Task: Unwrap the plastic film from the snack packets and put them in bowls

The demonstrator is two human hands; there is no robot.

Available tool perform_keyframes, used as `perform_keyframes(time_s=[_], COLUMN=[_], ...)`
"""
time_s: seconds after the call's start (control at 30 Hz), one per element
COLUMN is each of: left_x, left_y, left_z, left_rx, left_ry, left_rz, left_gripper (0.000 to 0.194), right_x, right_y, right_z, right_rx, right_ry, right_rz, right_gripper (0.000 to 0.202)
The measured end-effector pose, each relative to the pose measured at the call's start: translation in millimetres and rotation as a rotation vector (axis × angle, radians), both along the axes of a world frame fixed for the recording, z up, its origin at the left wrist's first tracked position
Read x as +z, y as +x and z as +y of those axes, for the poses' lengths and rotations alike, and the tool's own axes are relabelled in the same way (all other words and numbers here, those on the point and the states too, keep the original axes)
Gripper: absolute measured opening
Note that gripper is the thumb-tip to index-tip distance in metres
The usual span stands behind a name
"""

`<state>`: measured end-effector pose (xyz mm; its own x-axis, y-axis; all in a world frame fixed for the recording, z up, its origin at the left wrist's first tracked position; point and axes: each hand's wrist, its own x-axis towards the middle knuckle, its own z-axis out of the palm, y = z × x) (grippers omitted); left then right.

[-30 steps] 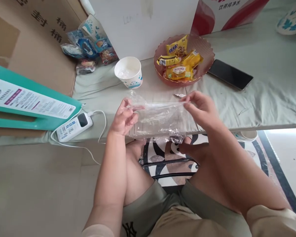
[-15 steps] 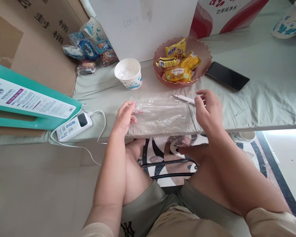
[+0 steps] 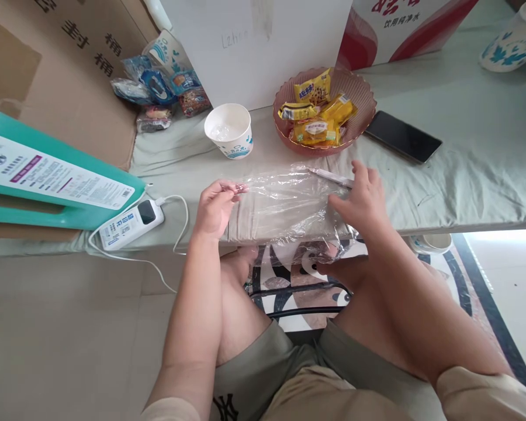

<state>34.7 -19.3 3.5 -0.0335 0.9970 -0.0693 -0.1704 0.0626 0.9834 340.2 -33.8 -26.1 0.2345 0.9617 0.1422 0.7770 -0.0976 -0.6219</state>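
Note:
A thin sheet of clear plastic film point(image 3: 284, 204) lies crumpled along the table's front edge, its near side hanging over. My left hand point(image 3: 214, 207) pinches the film's left end between thumb and fingertips. At the film's right side my right hand point(image 3: 363, 196) is open, thumb and fingers apart, the thumb over the film. A slim, pale, pen-like tool point(image 3: 331, 177) lies at the film's far right corner, its rear end close to the right fingers. Whether the film covers part of the tool I cannot tell.
Behind the film stand a paper cup point(image 3: 228, 131) and a pink bowl point(image 3: 280, 131) of yellow snack packets. A phone point(image 3: 403, 135) lies right of the bowl. To the left are a power strip point(image 3: 131, 225), a green jug point(image 3: 70, 216) and wrapped snacks point(image 3: 158, 88). Boxes line the back.
My left hand has closed on the film's end and shifted slightly left. My right hand has moved left off the tool's end and spread its fingers. The film now lies more stretched out.

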Motion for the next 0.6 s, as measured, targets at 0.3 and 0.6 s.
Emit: perform_keyframes(time_s=[0.3, 0.6], left_x=[-0.3, -13.9], left_y=[-24, -34], left_z=[-9, -12], left_rx=[0.034, 0.077], left_ry=[-0.108, -0.169], left_rz=[-0.351, -0.343], left_gripper=[0.028, 0.050], right_x=[16.5, 23.4], right_y=[-12, -38], right_z=[-5, 0], right_rx=[0.298, 0.387], right_ry=[0.076, -0.478], right_rz=[0.328, 0.994], right_gripper=[0.052, 0.056])
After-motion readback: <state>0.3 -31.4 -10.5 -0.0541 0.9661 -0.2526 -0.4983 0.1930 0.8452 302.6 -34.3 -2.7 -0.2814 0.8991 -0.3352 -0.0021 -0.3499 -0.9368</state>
